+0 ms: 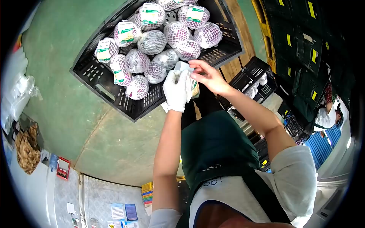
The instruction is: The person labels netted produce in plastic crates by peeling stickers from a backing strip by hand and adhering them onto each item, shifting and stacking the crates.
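My left hand (176, 91), in a white glove, curls around a strip of printed labels (195, 89) that hangs below its fingers. A pale piece (183, 66) sticks out above the glove; I cannot make out whether it belongs to the same strip. My right hand (211, 78) is bare, thumb and fingers apart, with its fingertips beside the labels. Just beyond both hands is a black crate (106, 89) of round purplish produce in white netting (177, 33). Several pieces carry a green-and-white label (126, 32); others, such as one grey-purple piece (152, 42), show none.
A smaller black crate (262, 64) with netted pieces stands at the right, near wooden pallet boards (231, 70). Dark stacked crates (304, 49) fill the right side, where another person (326, 117) is seen. Plastic bags (19, 93) lie at the left.
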`<action>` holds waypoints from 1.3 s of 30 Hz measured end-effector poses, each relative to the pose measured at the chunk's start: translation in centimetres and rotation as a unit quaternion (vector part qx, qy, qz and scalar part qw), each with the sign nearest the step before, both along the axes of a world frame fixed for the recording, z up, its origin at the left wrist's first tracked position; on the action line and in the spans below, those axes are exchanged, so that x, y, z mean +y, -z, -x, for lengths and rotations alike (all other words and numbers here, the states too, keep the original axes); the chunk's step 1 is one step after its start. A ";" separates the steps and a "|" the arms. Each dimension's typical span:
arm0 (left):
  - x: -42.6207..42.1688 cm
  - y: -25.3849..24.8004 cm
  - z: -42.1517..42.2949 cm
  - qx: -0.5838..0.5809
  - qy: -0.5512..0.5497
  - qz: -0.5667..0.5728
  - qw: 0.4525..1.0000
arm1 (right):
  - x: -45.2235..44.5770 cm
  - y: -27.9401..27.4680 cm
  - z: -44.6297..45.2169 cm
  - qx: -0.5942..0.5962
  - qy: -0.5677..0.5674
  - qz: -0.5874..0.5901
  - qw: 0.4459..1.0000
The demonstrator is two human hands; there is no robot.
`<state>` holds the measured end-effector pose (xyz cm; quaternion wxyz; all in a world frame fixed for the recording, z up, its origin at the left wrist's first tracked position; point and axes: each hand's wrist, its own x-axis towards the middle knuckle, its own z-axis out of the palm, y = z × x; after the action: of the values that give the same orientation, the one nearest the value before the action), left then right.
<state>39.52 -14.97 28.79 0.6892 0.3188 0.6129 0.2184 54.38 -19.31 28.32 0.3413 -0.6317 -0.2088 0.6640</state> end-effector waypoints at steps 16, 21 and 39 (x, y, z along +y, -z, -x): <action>0.4 -1.2 2.9 -0.026 0.177 0.057 0.982 | 0.6 -2.8 -1.3 0.075 -0.004 0.030 0.997; 0.5 -0.2 2.1 0.184 0.241 -0.338 0.891 | -0.3 -4.3 -0.6 -0.198 -0.206 -0.141 0.948; -38.3 -15.9 39.3 0.310 0.544 0.278 0.729 | 3.8 12.4 -11.1 -0.584 -0.308 0.002 0.751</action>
<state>0.20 -53.28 44.69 0.5198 0.4417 0.5475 -0.4847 65.51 -15.52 15.93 -0.0717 -0.7984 -0.5498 0.2349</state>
